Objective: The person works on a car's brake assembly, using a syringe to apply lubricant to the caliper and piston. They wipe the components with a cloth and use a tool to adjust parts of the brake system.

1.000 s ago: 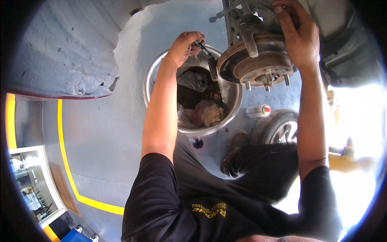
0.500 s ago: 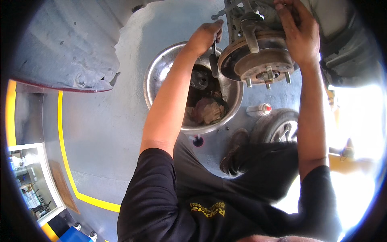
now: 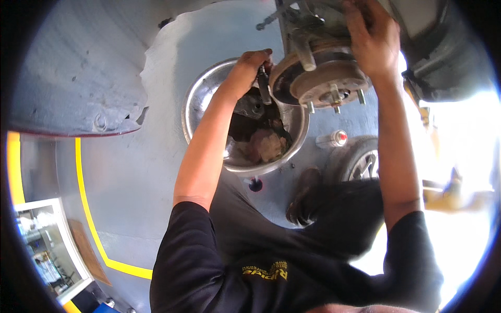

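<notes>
My left hand (image 3: 249, 72) is closed around a slim, dark-handled tool (image 3: 264, 88), whose exact kind I cannot make out. The tool points down over the basin, just left of the brake disc (image 3: 284, 86). My right hand (image 3: 374, 47) reaches up to the back right of the disc, fingers bent around a part there; what they grip is hidden. Bare wheel studs (image 3: 334, 94) stick out of the rusty hub toward me. Behind the disc, a suspension arm with a ball-ended rod (image 3: 269, 21) stretches to the left.
Below my left hand, a round metal basin (image 3: 189, 112) holds dark liquid, a dark metal part (image 3: 248, 107) and a crumpled rag (image 3: 269, 146). A spray can (image 3: 333, 139) and a wheel (image 3: 355, 161) are on the floor to the right. A car body panel (image 3: 78, 78) hangs at upper left.
My left hand has come down and toward me with the tool, away from the rod behind the disc. My right hand stays at the hub. The whole view has shifted slightly.
</notes>
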A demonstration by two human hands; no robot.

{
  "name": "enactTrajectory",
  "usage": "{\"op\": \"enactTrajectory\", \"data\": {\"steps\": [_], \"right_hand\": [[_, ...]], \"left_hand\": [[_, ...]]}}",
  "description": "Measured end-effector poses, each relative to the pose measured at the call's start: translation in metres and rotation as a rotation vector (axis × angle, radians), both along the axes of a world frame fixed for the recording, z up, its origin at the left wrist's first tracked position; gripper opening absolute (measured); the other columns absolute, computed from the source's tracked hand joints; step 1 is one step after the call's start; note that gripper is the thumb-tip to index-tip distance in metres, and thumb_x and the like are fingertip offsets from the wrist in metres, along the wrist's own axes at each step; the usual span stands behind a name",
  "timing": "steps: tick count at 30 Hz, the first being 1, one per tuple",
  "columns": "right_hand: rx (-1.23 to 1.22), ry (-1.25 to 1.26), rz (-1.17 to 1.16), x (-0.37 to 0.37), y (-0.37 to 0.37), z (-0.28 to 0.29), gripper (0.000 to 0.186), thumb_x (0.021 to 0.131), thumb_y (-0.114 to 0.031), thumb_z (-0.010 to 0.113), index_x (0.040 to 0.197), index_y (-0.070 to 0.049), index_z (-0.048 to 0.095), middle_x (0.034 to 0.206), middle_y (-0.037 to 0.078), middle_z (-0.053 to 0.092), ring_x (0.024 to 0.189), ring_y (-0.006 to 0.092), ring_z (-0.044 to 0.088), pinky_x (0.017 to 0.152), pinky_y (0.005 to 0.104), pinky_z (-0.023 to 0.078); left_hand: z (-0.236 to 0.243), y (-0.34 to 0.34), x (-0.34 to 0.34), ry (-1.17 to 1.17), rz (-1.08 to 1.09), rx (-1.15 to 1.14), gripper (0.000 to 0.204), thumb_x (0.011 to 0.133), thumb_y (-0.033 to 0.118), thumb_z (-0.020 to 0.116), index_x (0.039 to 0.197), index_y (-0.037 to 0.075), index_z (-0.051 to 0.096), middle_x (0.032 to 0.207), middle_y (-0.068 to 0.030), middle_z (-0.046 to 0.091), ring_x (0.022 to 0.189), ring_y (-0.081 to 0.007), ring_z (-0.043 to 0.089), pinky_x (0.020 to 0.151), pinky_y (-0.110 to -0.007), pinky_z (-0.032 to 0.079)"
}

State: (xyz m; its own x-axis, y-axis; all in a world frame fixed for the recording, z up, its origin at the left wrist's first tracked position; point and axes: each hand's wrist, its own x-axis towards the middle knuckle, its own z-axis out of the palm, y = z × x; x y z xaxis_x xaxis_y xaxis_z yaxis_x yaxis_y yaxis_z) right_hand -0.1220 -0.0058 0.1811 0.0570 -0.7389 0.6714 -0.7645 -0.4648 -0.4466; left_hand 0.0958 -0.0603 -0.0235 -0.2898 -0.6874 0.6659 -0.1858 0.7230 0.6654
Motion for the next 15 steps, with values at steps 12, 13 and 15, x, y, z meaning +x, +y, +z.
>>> {"op": "enactTrajectory", "data": {"steps": [12, 13, 15], "right_hand": [[-0.007, 0.108, -0.121, 0.001, -0.004, 0.001, 0.028, 0.086, -0.023, 0.06, 0.103, -0.003, 0.069, 0.097, 0.024, 0.069, 0.095, 0.0431, 0.066, 0.082, 0.0483, 0.052], [-0.023, 0.105, -0.124, 0.003, -0.004, 0.002, 0.027, 0.086, -0.023, 0.061, 0.103, -0.003, 0.069, 0.097, 0.023, 0.07, 0.095, 0.0424, 0.066, 0.082, 0.0479, 0.052], [-0.042, 0.091, -0.126, 0.002, -0.006, -0.003, 0.025, 0.087, -0.023, 0.061, 0.103, -0.005, 0.069, 0.097, 0.021, 0.07, 0.096, 0.041, 0.067, 0.083, 0.0471, 0.052]], "left_hand": [[0.002, -0.008, 0.001, 0.153, -0.133, 0.595, 0.019, 0.093, 0.013, 0.059, 0.104, 0.0, 0.067, 0.084, -0.007, 0.063, 0.074, -0.0182, 0.059, 0.066, -0.031, 0.048], [-0.004, -0.014, 0.0, 0.064, -0.071, 0.274, 0.02, 0.096, 0.018, 0.059, 0.091, 0.001, 0.067, 0.075, -0.0024, 0.058, 0.067, -0.0121, 0.053, 0.061, -0.028, 0.042], [0.022, -0.007, 0.0, 0.152, -0.231, 0.819, 0.03, 0.097, 0.024, 0.058, 0.076, 0.003, 0.063, 0.066, 0.0012, 0.05, 0.062, -0.0091, 0.045, 0.059, -0.028, 0.036]]}}
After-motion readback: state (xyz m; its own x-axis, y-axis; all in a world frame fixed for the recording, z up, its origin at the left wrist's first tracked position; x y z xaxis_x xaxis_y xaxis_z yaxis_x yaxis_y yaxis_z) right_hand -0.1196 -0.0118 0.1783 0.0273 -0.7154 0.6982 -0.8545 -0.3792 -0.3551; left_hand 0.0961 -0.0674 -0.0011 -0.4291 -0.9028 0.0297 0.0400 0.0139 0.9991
